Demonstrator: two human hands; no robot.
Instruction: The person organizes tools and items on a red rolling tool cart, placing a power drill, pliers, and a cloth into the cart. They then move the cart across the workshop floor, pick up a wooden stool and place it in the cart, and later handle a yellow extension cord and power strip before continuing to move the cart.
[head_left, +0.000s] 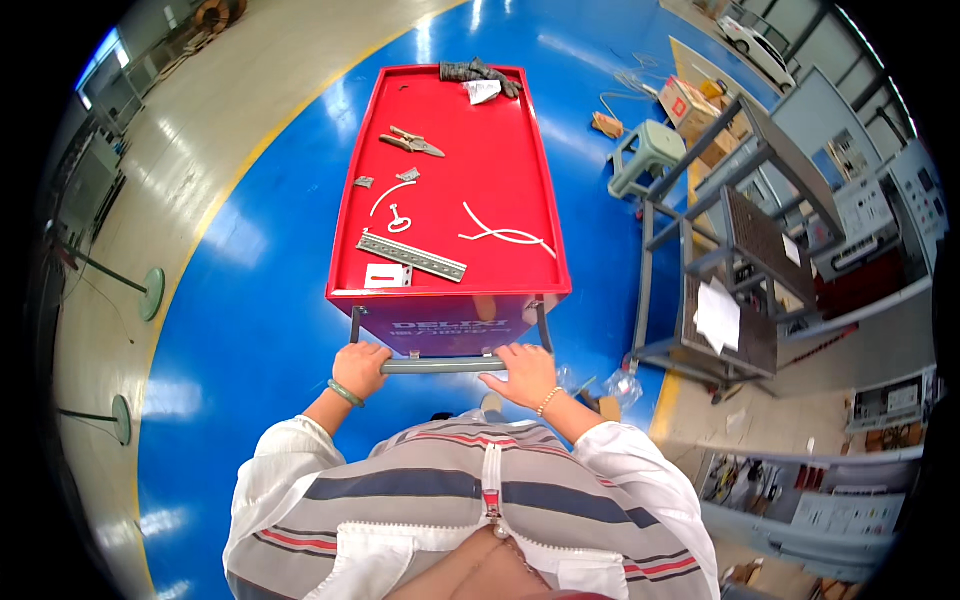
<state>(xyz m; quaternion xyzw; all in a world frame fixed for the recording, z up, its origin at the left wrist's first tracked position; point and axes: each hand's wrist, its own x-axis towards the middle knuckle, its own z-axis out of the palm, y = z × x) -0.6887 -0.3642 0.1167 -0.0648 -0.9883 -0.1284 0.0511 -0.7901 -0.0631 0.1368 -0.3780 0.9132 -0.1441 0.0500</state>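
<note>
The red metal trolley [485, 185] stands directly in front of the person, its long rectangular top edged by a raised rim and its near side wall carrying pale lettering. A straight grey bar handle [440, 366] runs across its near end. The left hand [361, 368] is clamped on the handle's left end, knuckles uppermost; the right hand [526, 374] is clamped on its right end, thumb pointing inward along the bar.

On the top, nearest the handle, a small white box with a red mark [380, 276] sits just beside a slotted grey metal rail [411, 258], which lies aslant. Behind these lie a white key-shaped piece with a looped end [399, 222], a curved white strip [388, 198], and, to the right, crossing white strips [505, 236]. Further off are open-handled metal snips [412, 144]; at the far edge, dark grey gloves [470, 71] touch a crumpled white paper [482, 92].

The trolley stands on a glossy blue floor [250, 270]. To its right, a stepped grey metal rack [765, 235] is the nearest large obstacle, with a pale green plastic stool [648, 155] beyond. Left, well apart, are two round green stand bases [152, 293].
</note>
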